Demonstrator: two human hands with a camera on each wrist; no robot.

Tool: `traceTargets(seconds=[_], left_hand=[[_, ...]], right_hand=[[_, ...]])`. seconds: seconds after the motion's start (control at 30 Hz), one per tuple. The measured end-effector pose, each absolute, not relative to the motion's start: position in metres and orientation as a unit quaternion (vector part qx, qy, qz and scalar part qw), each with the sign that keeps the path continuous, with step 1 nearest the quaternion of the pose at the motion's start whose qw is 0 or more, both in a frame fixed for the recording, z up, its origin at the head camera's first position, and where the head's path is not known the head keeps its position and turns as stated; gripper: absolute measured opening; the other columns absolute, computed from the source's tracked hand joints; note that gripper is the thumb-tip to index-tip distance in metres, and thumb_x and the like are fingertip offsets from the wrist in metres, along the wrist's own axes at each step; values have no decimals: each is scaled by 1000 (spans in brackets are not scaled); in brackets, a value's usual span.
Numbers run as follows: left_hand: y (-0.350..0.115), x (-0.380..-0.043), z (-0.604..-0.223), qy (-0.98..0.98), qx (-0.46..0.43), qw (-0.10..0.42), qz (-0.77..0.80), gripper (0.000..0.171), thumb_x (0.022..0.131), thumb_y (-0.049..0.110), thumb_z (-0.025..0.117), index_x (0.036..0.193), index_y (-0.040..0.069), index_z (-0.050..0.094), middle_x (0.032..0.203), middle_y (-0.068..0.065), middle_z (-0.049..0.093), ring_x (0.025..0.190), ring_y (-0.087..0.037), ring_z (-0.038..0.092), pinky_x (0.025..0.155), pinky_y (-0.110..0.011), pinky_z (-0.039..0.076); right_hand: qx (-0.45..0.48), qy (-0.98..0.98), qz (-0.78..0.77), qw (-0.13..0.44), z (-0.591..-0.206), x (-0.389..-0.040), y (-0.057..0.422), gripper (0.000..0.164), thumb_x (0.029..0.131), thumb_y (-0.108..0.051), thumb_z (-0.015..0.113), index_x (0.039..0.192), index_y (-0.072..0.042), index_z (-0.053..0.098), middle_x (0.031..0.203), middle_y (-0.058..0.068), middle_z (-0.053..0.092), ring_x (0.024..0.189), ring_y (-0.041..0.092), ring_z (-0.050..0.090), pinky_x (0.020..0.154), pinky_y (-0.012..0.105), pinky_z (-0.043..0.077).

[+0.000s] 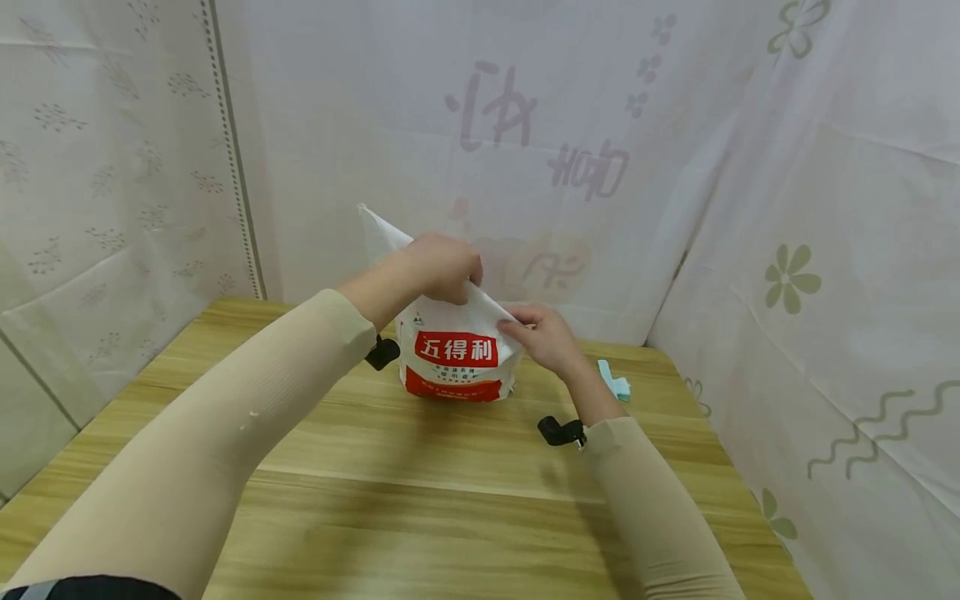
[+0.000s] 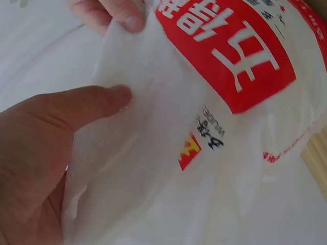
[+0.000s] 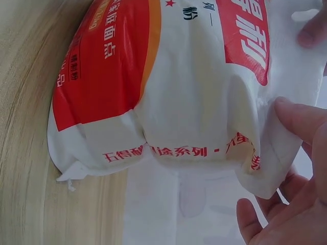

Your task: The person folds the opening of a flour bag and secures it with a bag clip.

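Left grip (image 1: 442,268) pinches higher, right grip (image 1: 546,337) lower, along the slanting top edge of a red-and-white sack (image 1: 457,360) bulging below both

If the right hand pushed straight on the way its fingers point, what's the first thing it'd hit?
The white bag, whose upper edge the right hand pinches; beyond that, the left hand seems next in line, though depth is unclear.
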State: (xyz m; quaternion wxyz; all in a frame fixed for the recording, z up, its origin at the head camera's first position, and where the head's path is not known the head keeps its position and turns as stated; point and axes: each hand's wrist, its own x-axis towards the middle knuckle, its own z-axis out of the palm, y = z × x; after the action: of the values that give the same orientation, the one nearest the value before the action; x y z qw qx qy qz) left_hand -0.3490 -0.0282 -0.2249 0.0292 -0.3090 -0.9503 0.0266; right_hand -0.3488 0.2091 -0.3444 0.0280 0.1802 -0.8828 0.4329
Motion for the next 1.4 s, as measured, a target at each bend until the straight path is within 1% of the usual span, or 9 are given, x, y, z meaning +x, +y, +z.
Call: traceTargets(seconds=[0.13,0.23,0.37,0.6,0.77,1.0,1.2,1.33,1.4], left_hand=[[-26,-348,-225,-946,-321,29,25,16,101,14,71,109,19,84,109,-2,81,97,-24,71,91,-43,60],[-23,-348,-227,-946,-320,36,38,13,100,13,72,105,18,83,105,-2,80,96,-24,70,90,-44,60],[-18,-346,-229,-946,-317,37,49,12,97,15,76,107,19,82,106,-2,79,98,-25,69,90,-46,59],[-14,-345,-231,-939,-337,38,51,11,103,21,74,108,19,84,108,-1,80,99,-25,70,93,-47,59],[-15,-345,-233,-935,-347,48,57,11,104,21,73,106,18,83,108,-3,80,99,-27,70,92,-47,59],[-16,-347,-235,-929,-361,55,59,18,108,32,70,105,19,83,105,-2,80,97,-25,68,90,-46,59],[-16,-346,-235,-929,-360,56,59,19,108,31,68,101,18,81,100,-2,78,92,-24,66,87,-46,58],[-19,-345,-232,-935,-346,55,46,11,102,23,72,103,17,80,100,-3,78,91,-24,67,86,-45,58],[-21,-344,-229,-940,-333,55,42,10,99,20,73,104,16,80,101,-3,78,91,-24,68,85,-44,59]], right_hand=[[179,-885,430,28,-344,-349,209,31,106,-24,73,134,-12,80,141,14,73,118,32,67,87,39,62],[178,-886,427,28,-345,-350,210,31,106,-24,73,133,-12,80,139,15,73,117,32,68,88,42,63],[174,-885,430,24,-345,-349,210,31,106,-24,73,133,-11,80,138,15,73,117,33,67,89,45,64],[165,-885,435,18,-345,-348,209,31,107,-24,72,133,-10,80,139,15,71,122,33,65,89,40,61],[160,-889,428,19,-346,-348,210,31,107,-25,73,132,-10,80,139,16,70,123,33,64,88,39,60],[157,-894,420,22,-347,-349,210,32,106,-26,74,131,-8,80,138,18,70,124,35,64,90,40,60],[158,-892,422,26,-347,-348,210,32,106,-25,74,131,-6,80,138,19,70,125,36,63,91,41,60],[156,-893,422,23,-348,-349,211,32,106,-27,73,131,-7,80,139,18,70,126,35,63,91,41,60],[154,-893,421,21,-348,-349,212,33,107,-29,73,131,-8,80,140,17,69,127,35,62,92,42,60]])
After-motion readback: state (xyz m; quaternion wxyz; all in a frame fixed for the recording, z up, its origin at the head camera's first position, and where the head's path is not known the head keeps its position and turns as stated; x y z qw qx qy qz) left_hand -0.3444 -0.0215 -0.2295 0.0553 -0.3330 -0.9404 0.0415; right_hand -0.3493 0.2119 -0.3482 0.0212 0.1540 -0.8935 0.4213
